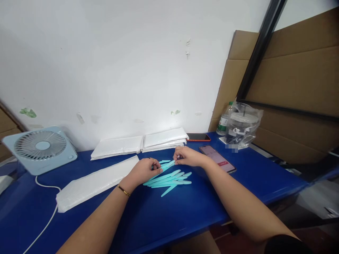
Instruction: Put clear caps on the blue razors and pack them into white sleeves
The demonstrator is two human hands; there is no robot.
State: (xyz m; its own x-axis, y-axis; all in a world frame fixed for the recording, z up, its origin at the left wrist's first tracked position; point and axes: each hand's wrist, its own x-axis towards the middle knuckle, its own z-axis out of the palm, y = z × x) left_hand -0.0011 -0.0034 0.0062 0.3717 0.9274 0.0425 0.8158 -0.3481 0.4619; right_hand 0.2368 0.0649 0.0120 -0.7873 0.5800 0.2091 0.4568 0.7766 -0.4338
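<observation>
A loose pile of slim turquoise sticks (169, 180), shaped like eyebrow razors, lies fanned out on the blue table. At the pile's left side, my left hand (146, 170) has its fingers closed on turquoise sticks, its thumb resting over them. Just to the right, my right hand (187, 156) pinches the tip of one turquoise stick between thumb and fingertips. That stick runs between both hands. The fingers hide part of the sticks. Left of the pile lies a long white padded packet (96, 183).
Flat white packets (119, 146) are stacked along the wall. A light blue fan (42, 146) with a white cable stands at left. Two phones, one with an orange edge (198, 137) and one lit (218, 158), lie at right. Behind are a bottle (224, 121) and a bagged cup (242, 127).
</observation>
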